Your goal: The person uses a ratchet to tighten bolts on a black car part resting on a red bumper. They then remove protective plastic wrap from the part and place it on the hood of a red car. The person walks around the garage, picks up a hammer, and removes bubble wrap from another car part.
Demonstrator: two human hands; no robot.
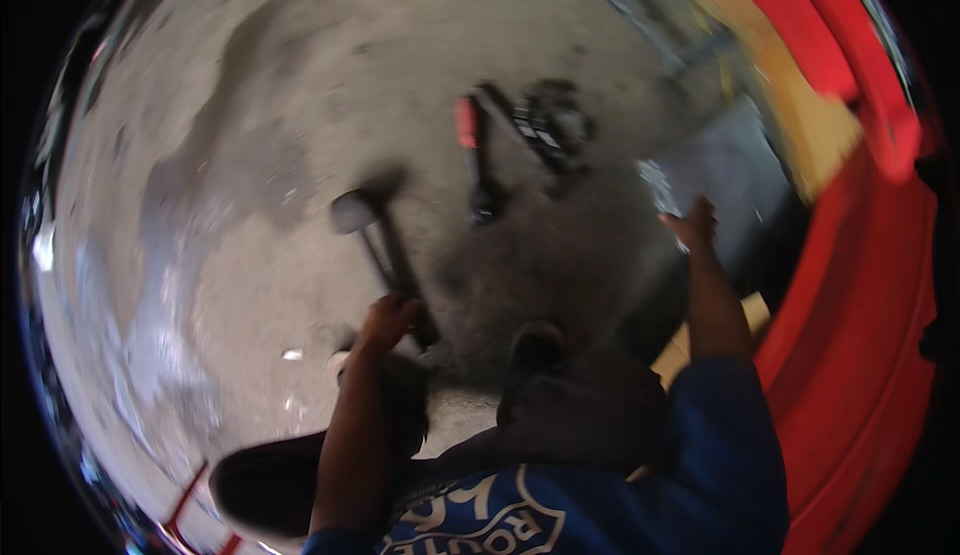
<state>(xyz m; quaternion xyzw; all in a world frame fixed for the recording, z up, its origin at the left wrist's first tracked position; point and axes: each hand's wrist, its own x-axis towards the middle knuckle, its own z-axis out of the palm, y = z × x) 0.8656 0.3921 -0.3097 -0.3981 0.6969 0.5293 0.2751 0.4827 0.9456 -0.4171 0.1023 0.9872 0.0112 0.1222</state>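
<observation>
My left hand (390, 321) is closed round the handle of a mallet with a dark, blunt head (352, 212); the handle's end sticks out past my fingers. The mallet is low over the concrete floor, its shadow beside it. Off to the right, my right hand (695, 223) reaches out with thumb and fingers apart, at a flat grey panel (725, 160). Blur hides whether it presses on the panel. Between the hands, farther off, lies a tool with a red grip and black shaft (470, 135). Beside it is a dark metal tool with a bulky black end (545, 130).
A large red curved body (860, 355) runs down the right side. Behind the panel stands a tan board (800, 85). A light brown piece (690, 350) lies beside my right arm. My dark shoe (537, 345) is on the stained concrete floor (300, 85).
</observation>
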